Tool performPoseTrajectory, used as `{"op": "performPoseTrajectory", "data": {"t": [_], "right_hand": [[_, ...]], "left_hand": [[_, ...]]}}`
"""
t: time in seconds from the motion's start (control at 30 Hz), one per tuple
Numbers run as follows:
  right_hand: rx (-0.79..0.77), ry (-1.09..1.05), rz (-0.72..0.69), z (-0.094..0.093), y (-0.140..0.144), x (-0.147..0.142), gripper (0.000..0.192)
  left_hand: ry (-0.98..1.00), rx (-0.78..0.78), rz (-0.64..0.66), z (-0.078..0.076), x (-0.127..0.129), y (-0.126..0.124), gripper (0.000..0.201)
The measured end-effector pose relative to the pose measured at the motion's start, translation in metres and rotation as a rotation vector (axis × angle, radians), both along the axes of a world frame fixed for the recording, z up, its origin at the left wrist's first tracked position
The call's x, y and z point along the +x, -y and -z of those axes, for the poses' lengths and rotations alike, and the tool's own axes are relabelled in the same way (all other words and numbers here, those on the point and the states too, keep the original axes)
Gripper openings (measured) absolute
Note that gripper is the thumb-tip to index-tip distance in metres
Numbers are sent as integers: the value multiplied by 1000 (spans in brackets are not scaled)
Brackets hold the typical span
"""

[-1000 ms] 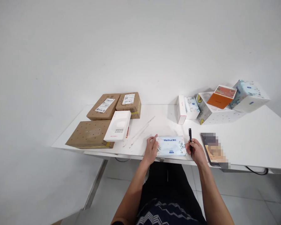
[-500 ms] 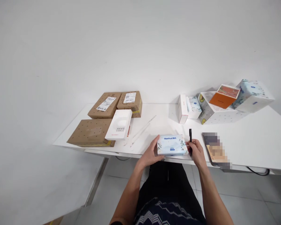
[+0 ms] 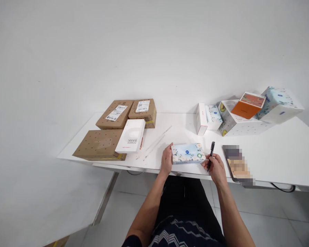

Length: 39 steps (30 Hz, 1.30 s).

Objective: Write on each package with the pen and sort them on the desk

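Note:
A pack of tissues (image 3: pixel 187 153) with a flower pattern lies at the table's front edge, between my hands. My left hand (image 3: pixel 167 160) grips its left end, the fingers against the side. In my right hand (image 3: pixel 215 167) is a black pen (image 3: pixel 211 155), pinched between the fingers and pointing up and slightly right. The right fingertips are close to the pack's right end; whether they touch it I cannot tell. A phone (image 3: pixel 235 164) with a blurred screen lies right of my right hand.
Brown cardboard boxes (image 3: pixel 98 145) and a white power bank box (image 3: pixel 130 136) are on the left. At the back right stand a narrow white box (image 3: pixel 202 119), a small tissue pack (image 3: pixel 214 117), an avocado-print box (image 3: pixel 242 125), an orange box (image 3: pixel 244 109) and a larger tissue pack (image 3: pixel 283 106).
The tissue pack has been turned so another printed face shows, and it sits slightly farther back. My left hand has shifted round its end. The pen has tilted to the right.

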State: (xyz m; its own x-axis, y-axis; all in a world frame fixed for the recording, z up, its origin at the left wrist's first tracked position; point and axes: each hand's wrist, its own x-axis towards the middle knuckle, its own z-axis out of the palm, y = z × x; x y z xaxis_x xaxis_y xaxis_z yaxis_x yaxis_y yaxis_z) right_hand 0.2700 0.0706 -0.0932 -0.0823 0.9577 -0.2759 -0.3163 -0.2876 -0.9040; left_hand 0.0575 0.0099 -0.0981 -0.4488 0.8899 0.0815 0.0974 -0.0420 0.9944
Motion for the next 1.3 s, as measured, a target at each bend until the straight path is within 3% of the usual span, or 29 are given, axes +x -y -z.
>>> {"op": "performPoseTrajectory", "data": {"t": [0.07, 0.17, 0.3, 0.43, 0.53, 0.67, 0.9, 1.1, 1.3], "right_hand": [[-4, -16, 25, 0, -1, -1, 18], [3, -46, 60, -6, -2, -1, 19], [37, -184, 179, -35, -4, 4, 15], [139, -328, 202, -75, -8, 6, 14], [290, -180, 224, -89, -8, -3, 22], [354, 95, 147, -87, -4, -24, 32], [468, 264, -231, -72, -8, -56, 29], [433, 371, -196, -64, -9, -62, 30], [598, 631, -287, -66, -4, -62, 29]], "left_hand": [[90, 81, 44, 8, 0, 3, 59], [60, 173, 126, 11, 0, 7, 71], [63, 166, 198, 4, 6, 10, 88], [137, 172, 88, 1, 25, 6, 74], [158, 204, -27, 5, 39, 3, 65], [75, 249, -103, 12, 46, 2, 62], [-227, 307, -237, 16, 45, 6, 39], [-297, 321, -274, 16, 47, 5, 35], [-308, 377, -270, 17, 47, 4, 31]]}}
